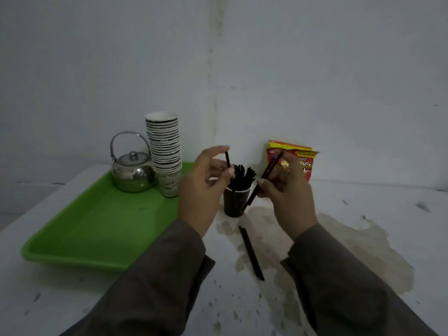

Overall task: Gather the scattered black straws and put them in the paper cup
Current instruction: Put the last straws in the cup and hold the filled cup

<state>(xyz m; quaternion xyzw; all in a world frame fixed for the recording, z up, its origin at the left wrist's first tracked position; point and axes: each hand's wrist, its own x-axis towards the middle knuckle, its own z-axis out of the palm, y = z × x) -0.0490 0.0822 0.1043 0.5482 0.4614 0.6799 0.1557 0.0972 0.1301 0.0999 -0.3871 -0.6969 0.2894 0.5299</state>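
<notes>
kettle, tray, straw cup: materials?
Kettle: polished metal, likely steel; mirror-like reflections.
Tray: green plastic by its look; smooth moulded rim, uniform colour.
Cup: probably paper; matte dark wall, thin pale rim. Coating cannot be told.

Each hand [203, 187] [286, 187] pinches a straw [227, 159] [269, 169] over the cup [234, 202].

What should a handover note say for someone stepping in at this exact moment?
Left hand pinches one black straw above the paper cup.
Right hand grips a second straw, tilted beside the cup.
Done: a bunch of straws already stands in the cup.
Left: drop in both held straws, then the last straw lying on the stained table in front of the cup.
</notes>
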